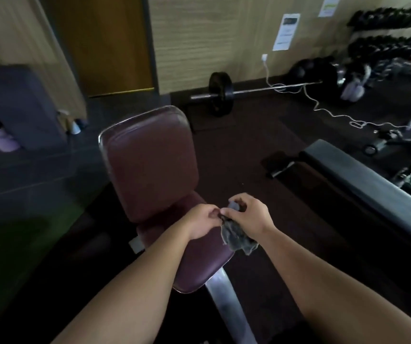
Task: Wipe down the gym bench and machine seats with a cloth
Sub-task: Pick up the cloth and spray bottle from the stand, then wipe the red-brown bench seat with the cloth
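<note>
one grey cloth (236, 238) bunched just above one maroon seat (199, 266), pinched by fingertips of left hand (202, 221), gripped in curled right hand (247, 216); two wall notices (286, 32), writing too blurred to read; one barbell (261, 89)

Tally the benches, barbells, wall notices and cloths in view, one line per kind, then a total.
Benches: 2, a maroon bench and a grey bench
Barbell: 1
Wall notices: 2
Cloth: 1
Total: 6
</note>
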